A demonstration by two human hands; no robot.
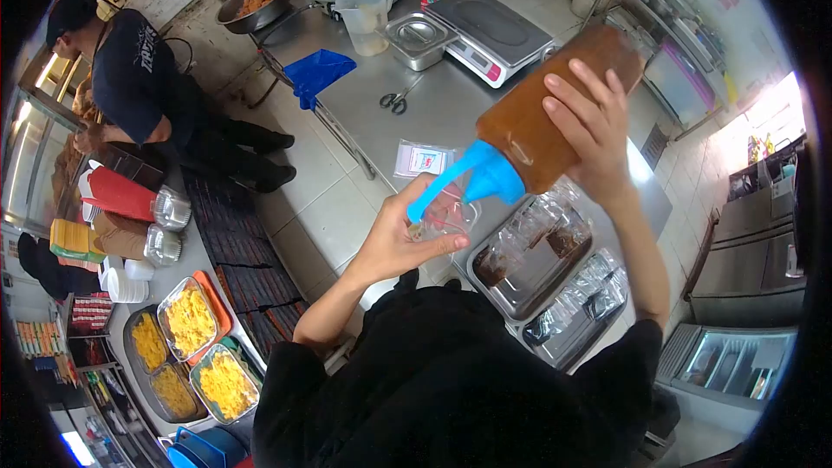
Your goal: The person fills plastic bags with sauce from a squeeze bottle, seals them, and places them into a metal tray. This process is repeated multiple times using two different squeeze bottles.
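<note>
Where scale (pixel 492 33) sits: steel worktable (pixel 373 113), tiled floor (pixel 316 208).

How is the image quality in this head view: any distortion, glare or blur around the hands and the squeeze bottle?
Head view: strong fisheye bending, with black corners around the circular image. The window area at the right edge is blown out, and glare sits on the steel table. The right hand on the squeeze bottle and the left hand holding a small clear bag are fairly sharp; the rim softens.
</note>
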